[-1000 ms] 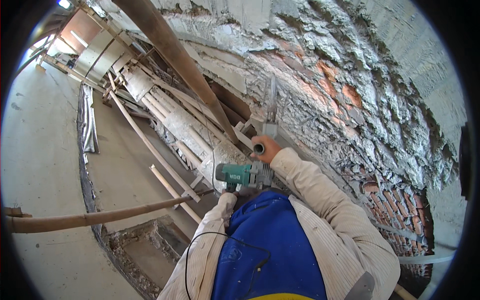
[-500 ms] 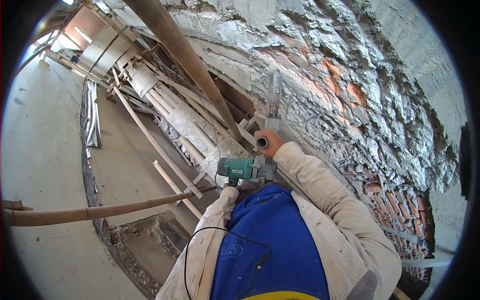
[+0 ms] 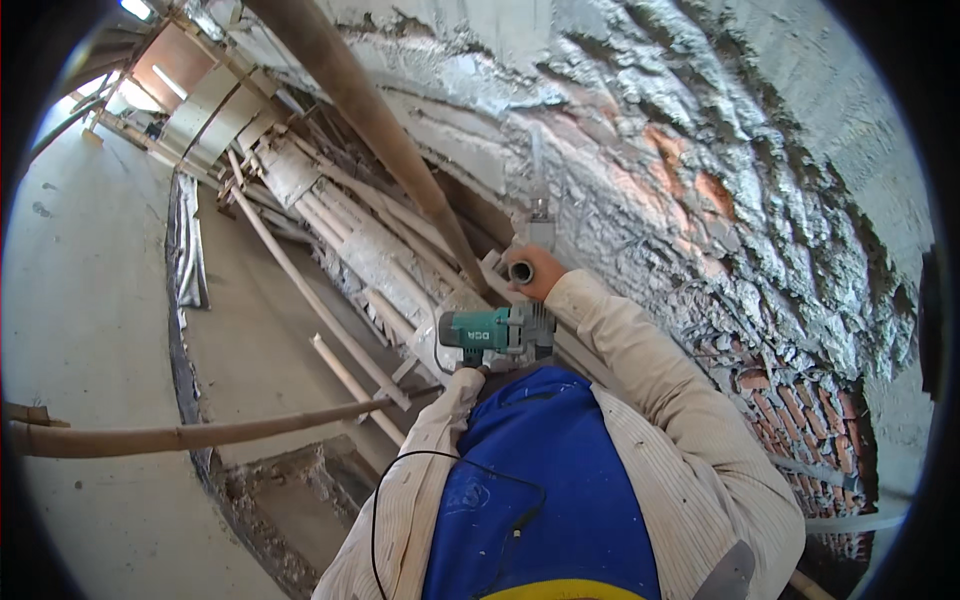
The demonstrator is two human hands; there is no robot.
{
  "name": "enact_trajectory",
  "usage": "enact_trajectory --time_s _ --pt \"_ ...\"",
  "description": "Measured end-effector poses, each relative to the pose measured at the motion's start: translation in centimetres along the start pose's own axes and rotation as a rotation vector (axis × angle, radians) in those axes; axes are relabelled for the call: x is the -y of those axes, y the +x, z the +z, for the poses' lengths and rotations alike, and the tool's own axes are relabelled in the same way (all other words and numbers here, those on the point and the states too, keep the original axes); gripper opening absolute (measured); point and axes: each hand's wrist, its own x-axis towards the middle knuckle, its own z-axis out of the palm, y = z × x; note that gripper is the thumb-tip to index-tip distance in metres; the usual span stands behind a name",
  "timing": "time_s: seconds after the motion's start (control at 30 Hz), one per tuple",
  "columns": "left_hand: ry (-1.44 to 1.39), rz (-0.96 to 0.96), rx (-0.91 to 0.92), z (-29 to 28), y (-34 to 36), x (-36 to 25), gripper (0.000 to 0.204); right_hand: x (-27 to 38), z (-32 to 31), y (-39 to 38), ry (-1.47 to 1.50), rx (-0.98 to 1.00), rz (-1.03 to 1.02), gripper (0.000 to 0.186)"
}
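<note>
A green and grey demolition hammer [image 3: 482,332] lies across my front, its long bit [image 3: 538,165] reaching up against the chipped plaster and brick wall [image 3: 680,200], the tip blurred. My right hand [image 3: 536,271] is closed round the dark tubular side handle at the middle of the tool. My left hand [image 3: 473,368], low and partly hidden by my sleeve, holds the handle beneath the green motor housing. A thin black cord loops over my blue shirt.
Bamboo poles [image 3: 370,130] stand diagonally on the left, one crossing low [image 3: 175,432]. Scaffold boards and rubble-covered planks [image 3: 385,270] run toward the far upper left, beside a grey plastered surface [image 3: 90,300] with a broken recess [image 3: 280,495]. Exposed brickwork [image 3: 800,430] is at lower right.
My right hand and the hammer have risen slightly in the picture, and the bit's blurred tip sits higher. The background has shifted slightly with the camera. Both grips stay closed.
</note>
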Motion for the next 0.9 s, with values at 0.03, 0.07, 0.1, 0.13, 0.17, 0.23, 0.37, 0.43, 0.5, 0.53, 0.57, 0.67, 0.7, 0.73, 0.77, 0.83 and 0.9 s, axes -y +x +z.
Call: enact_trajectory --time_s 0.03,0.07,0.1,0.13,0.17,0.23,0.37,0.43,0.5,0.53,0.57,0.67,0.7,0.73,0.77,0.83,0.9 --pt "-0.014 0.007 0.005 0.0 0.3 -0.8 0.058 0.1 -0.9 0.7 -0.061 0.089 0.007 0.034" --pt "-0.022 0.007 0.013 0.0 0.3 -1.3 0.058 0.3 -1.4 0.9 -0.060 0.095 -0.001 0.034" --pt "-0.021 0.007 0.013 0.0 0.4 -1.7 0.059 0.6 -1.5 1.0 -0.058 0.075 -0.023 0.035" --pt "-0.022 0.007 0.013 0.0 0.5 -2.1 0.059 0.7 -1.8 1.3 -0.070 0.076 -0.034 0.036" --pt "-0.023 0.007 0.018 0.0 0.4 -2.3 0.059 0.7 -2.0 1.6 -0.054 0.021 -0.072 0.036" --pt "-0.026 0.004 0.023 -0.1 0.3 -2.4 0.060 0.7 -2.1 1.7 -0.016 -0.013 -0.094 0.036" --pt "-0.047 -0.019 0.033 -0.3 -0.2 -2.0 0.062 0.3 -1.7 1.6 -0.071 0.081 -0.060 0.037" --pt "-0.052 -0.032 0.037 -0.3 -0.6 -1.8 0.063 0.2 -1.5 1.2 -0.062 0.097 -0.027 0.037" --pt "-0.063 -0.043 0.041 -0.3 -1.1 -1.3 0.064 0.2 -1.0 0.5 -0.057 0.062 -0.040 0.037" --pt "-0.067 -0.046 0.041 -0.2 -1.4 -0.9 0.064 0.2 -0.7 0.1 -0.070 0.069 -0.026 0.037" --pt "-0.073 -0.053 0.041 -0.1 -1.7 -0.5 0.065 0.3 -0.5 -0.3 -0.058 0.047 -0.055 0.037" --pt "-0.098 -0.074 0.047 0.6 -2.4 1.0 0.067 0.6 -0.1 -2.0 -0.058 0.079 -0.025 0.036" --pt "-0.112 -0.082 0.051 1.0 -2.4 1.5 0.067 0.7 0.0 -2.5 -0.054 0.105 0.014 0.036" --pt "-0.130 -0.092 0.054 1.4 -2.5 2.1 0.068 0.8 0.0 -3.0 -0.076 0.136 0.064 0.036" --pt "-0.136 -0.100 0.053 1.9 -2.5 2.7 0.068 1.0 0.1 -3.6 -0.046 0.121 0.056 0.036" --pt "-0.065 -0.134 0.029 3.0 -2.5 3.9 0.069 1.5 0.2 -4.7 -0.059 0.116 0.068 0.037" --pt "0.084 -0.168 -0.014 4.1 -2.4 4.8 0.069 2.0 0.3 -5.8 0.000 0.098 0.034 0.040"
